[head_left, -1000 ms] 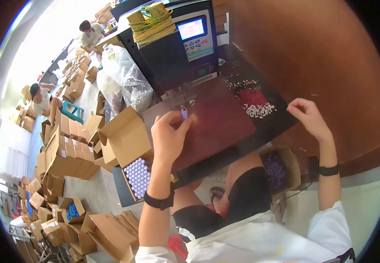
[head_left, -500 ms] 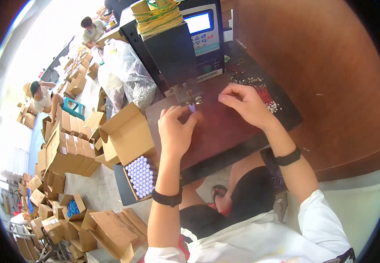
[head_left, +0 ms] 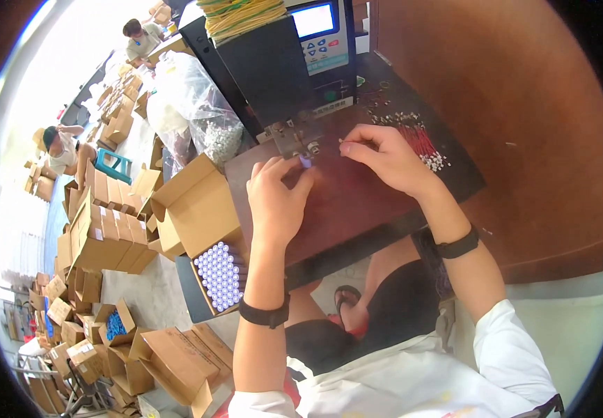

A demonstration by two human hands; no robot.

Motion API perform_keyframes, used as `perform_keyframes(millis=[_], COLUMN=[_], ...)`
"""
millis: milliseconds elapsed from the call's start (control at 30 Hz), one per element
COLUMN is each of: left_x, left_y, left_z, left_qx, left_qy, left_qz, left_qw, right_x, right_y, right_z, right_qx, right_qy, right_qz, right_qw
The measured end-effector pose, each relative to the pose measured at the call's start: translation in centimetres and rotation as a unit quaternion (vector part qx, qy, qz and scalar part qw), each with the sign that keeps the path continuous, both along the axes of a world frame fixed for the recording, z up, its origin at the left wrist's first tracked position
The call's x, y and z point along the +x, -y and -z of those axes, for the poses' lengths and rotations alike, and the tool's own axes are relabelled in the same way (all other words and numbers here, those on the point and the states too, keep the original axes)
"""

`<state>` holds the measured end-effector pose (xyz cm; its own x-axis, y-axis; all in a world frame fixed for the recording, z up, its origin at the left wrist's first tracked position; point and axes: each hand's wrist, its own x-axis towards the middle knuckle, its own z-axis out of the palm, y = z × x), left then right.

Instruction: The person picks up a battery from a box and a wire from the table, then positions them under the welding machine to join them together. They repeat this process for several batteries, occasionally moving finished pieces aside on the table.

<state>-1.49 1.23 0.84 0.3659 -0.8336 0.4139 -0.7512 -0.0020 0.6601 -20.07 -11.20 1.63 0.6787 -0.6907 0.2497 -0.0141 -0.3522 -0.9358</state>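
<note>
My left hand [head_left: 273, 202] pinches a small purple battery cell [head_left: 306, 161] between thumb and fingertips. The cell's end sits right at the metal tips [head_left: 296, 138] at the foot of a dark bench machine [head_left: 263, 80]. To the right, my right hand [head_left: 388, 160] hovers above the dark red tabletop [head_left: 343, 198], thumb and index finger pressed together. A tiny pale bit shows at its fingertips, too small to name. Red wire leads with white ends [head_left: 423, 148] lie in a bundle on the table beyond the right hand.
An open carton of upright purple cells [head_left: 219, 279] stands left of the table. Yellow-green wire [head_left: 242, 17] is wound on the machine's top. A clear plastic bag [head_left: 200, 104] and many cardboard boxes [head_left: 110, 237] fill the left. Two people sit far off. A brown panel [head_left: 510, 139] rises at right.
My right hand has shifted slightly left and nearer the cell. My left hand keeps the cell at the metal tips. The whole view has tilted a little.
</note>
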Motion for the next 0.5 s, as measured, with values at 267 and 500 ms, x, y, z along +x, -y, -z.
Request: perform_keyframes(millis=[267,500], left_x=[-0.05,-0.03], left_y=[0.08,0.12], left_z=[0.08,0.02], left_qx=[-0.013,0.004], left_qy=[0.006,0.0], left_qz=[0.001,0.001], left_qw=[1.0,1.0], right_x=[0.36,0.4], right_y=[0.08,0.25], right_z=[0.38,0.43], right_qx=[-0.005,-0.02], right_qy=[0.01,0.005], right_qz=[0.003,0.011], right_qw=[1.0,1.0])
